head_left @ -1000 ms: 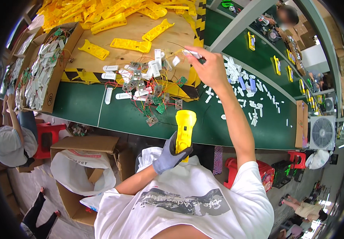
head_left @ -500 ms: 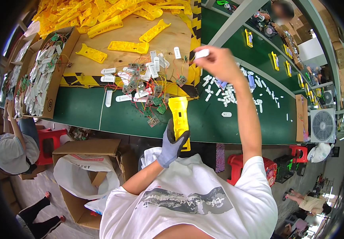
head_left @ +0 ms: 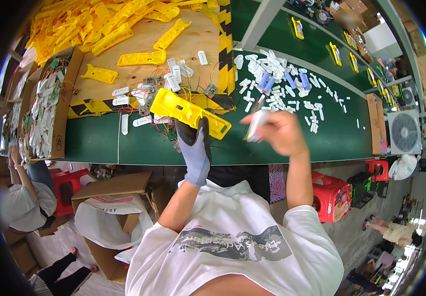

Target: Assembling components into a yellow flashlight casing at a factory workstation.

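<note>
Nearest, saw a white printed T-shirt (head_left: 232, 246) of soft cloth, both forearms rising from it. Found the left hand (head_left: 194, 148) in a grey knit glove, fingers clenched around the near end of a long yellow plastic casing (head_left: 188, 112) — flat, rigid, glossy, with a slot at its right end — held tilted above the near edge of the green table (head_left: 94, 140). To the right, noted the bare right hand (head_left: 278, 130), motion-blurred, fingers grasping a small white oblong piece (head_left: 257, 123) raised over the same near edge. Farther out, on the smooth green mat, made out loose white plastic clips (head_left: 292, 93) with a few pale blue ones among them, scattered right of centre. Left of those, a raw plywood board (head_left: 143, 44) edged in black-and-yellow striped tape, carrying small circuit boards with thin wires (head_left: 148, 93). At the far left — a heap of matching yellow casings (head_left: 89, 24). At the left edge, an open cardboard box (head_left: 50, 103) packed with white parts.
</note>
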Demonstrator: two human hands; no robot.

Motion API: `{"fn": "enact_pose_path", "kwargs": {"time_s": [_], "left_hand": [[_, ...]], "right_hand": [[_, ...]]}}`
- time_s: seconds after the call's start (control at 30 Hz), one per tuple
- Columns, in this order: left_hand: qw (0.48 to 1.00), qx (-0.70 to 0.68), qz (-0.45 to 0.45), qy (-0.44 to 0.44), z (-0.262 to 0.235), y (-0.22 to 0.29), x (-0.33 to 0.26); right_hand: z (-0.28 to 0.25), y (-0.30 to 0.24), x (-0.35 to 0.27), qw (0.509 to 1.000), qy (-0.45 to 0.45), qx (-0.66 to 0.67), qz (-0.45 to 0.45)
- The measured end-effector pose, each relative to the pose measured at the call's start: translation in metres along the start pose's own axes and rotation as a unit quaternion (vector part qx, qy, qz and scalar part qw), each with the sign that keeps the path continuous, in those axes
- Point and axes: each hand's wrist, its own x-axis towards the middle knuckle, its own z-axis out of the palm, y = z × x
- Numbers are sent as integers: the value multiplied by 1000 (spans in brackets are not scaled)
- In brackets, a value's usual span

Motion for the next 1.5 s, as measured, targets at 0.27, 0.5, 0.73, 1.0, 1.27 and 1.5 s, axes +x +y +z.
{"fn": "enact_pose_path", "kwargs": {"time_s": [0.27, 0.5, 0.73, 1.0, 1.27, 1.5], "left_hand": [[935, 261, 139, -195, 5, 7, -19], [988, 61, -83, -119, 15, 9, -16], [964, -9, -227, -137, 31, 2, -44], [913, -136, -337, -188, 21, -12, -33], [960, -48, -206, -183, 22, -20, -24], [949, 140, -138, -246, 29, -9, -26]], "right_hand": [[33, 32, -18, 966, 24, -243, 87], [45, 52, -33, 965, 242, -97, 25], [55, 65, -31, 871, 431, -227, -66], [36, 67, -45, 932, 319, -162, 57], [25, 51, -69, 979, 201, -20, -20], [19, 74, -71, 969, 181, 150, 79]]}}
